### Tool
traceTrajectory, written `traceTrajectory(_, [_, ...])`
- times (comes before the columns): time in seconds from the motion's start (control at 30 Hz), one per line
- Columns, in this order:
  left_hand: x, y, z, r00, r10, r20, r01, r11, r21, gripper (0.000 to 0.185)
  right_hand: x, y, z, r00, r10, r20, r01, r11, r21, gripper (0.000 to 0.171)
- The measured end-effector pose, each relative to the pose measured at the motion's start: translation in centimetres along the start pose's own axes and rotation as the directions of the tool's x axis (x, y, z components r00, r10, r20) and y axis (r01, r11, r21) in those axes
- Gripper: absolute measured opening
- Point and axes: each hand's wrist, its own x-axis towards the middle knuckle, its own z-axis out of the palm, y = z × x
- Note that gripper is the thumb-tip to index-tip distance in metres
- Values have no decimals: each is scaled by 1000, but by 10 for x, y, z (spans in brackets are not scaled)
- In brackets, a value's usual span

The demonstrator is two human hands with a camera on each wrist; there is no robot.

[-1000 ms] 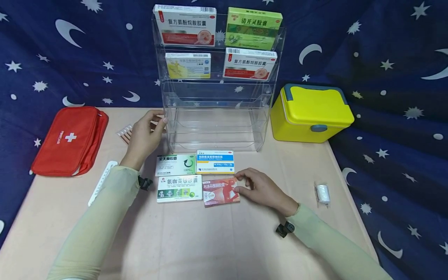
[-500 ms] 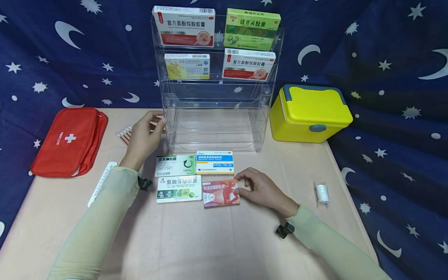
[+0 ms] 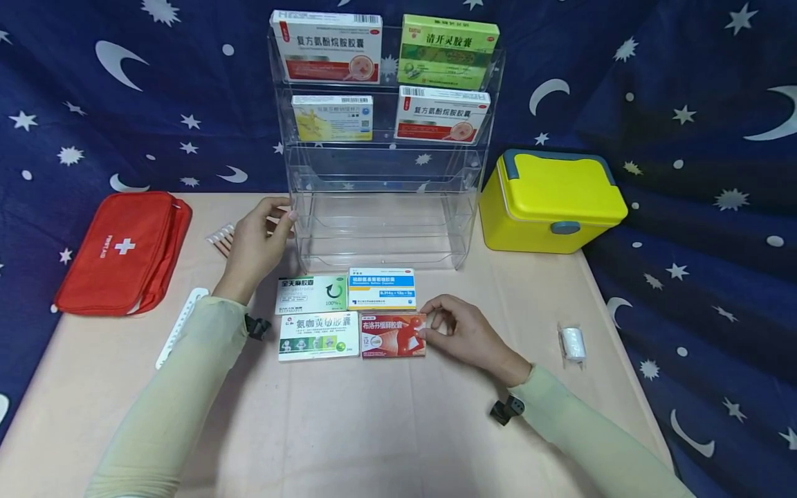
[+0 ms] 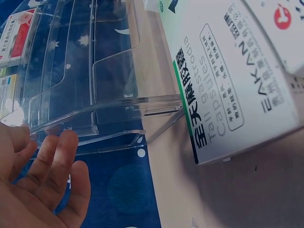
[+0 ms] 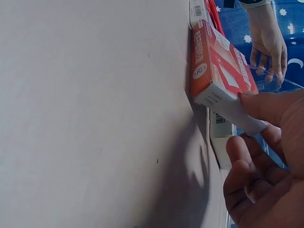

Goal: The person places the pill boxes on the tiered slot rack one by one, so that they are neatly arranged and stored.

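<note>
Right hand (image 3: 465, 333) fingers pinch the red box (image 3: 393, 335), tilted up off the bench (image 3: 373, 429). Left hand (image 3: 254, 243) fingers relaxed, touching the clear rack (image 3: 382, 228).

Beige table (image 3: 386, 429) with medicine boxes (image 3: 318, 335)

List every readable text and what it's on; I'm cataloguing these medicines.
"复方氨酚烷胺胶囊": top-left rack box and lower-right rack box.
"清开灵胶囊": green rack box.
"全天麻胶囊", "100%", "Tall gastrodia Capsules": green-white table box.
"氨咖黄敏胶囊": front-left table box.
"布洛芬缓释胶囊", "12": red box.
Too small or blurred: yellow rack box, blue table box, red pouch.
</note>
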Motion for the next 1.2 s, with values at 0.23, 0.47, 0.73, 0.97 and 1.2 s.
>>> traceTrajectory(0.23, [0, 0, 0, 1000, 6, -4, -6, 1000, -4, 39, -6, -3, 0, 999, -39, -9, 39, 999, 14, 35])
traceTrajectory(0.47, [-1, 0, 1, 1000, 3, -3, -3, 1000, -7, 39, -15, -4, -3, 997, -81, -2, 81, 995, 50, 35])
traceTrajectory(0.73, [-1, 2, -1, 1000, -12, 16, 12, 1000, -1, 41, -12, -9, -3, 998, -57, 0, 56, 986, 159, 30])
traceTrajectory(0.97, [0, 0, -3, 1000, -10, 6, 10, 1000, -9, 40, 31, -42, -24, 988, -147, -46, 154, 951, 268, 25])
traceTrajectory(1.2, [0, 0, 1, 1000, -6, 12, 6, 1000, -24, 40, 108, -69, -57, 957, -223, -184, 261, 941, 218, 25])
